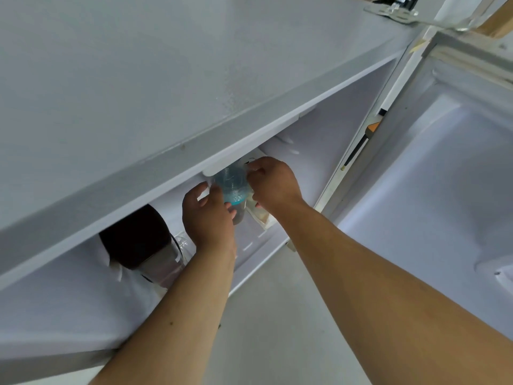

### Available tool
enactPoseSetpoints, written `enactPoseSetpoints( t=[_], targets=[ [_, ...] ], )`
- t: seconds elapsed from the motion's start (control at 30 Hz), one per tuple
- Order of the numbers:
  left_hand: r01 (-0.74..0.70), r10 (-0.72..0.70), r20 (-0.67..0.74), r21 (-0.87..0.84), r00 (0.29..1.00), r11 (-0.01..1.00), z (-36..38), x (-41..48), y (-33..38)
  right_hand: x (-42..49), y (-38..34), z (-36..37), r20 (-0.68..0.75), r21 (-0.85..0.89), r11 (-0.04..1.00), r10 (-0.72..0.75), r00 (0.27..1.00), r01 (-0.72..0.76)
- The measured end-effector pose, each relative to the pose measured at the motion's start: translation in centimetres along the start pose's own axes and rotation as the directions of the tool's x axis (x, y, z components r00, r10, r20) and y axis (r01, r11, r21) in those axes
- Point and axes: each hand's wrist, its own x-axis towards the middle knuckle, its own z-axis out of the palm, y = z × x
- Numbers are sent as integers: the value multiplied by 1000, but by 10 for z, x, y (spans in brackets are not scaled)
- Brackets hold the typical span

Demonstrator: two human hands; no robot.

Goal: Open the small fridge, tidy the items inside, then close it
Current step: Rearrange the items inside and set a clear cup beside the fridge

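I look down over the top of the small white fridge [138, 87], whose door [444, 176] stands swung wide to the right. Both arms reach into the compartment. A clear bluish plastic cup [231, 187] with a teal band sits between my hands. My left hand [208, 218] wraps its near left side, and my right hand [273, 184] grips its right side and rim. A pale carton or pouch [261, 216] lies just under my right hand. At the left stands a dark-lidded jar [144, 240] with a clear glass [183, 243] beside it.
The fridge's top front edge [194, 151] hides most of the interior. The inner door lining has a moulded shelf recess [494, 268]. A hinge bracket [394, 9] shows at the top. Pale floor [272, 315] lies below the compartment.
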Motion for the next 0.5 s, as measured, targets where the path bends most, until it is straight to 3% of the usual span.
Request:
enactPoseSetpoints(
  t=[0.27,0.5],
  targets=[
    [-42,32,87,118,996,992,-34,-38,-28,-43,39,-9,-56,155,988,19,998,-10],
    [43,-58,63,216,996,975,-62,-38,-70,-57,91,16,3,98,974,206,979,-205]
  ],
)
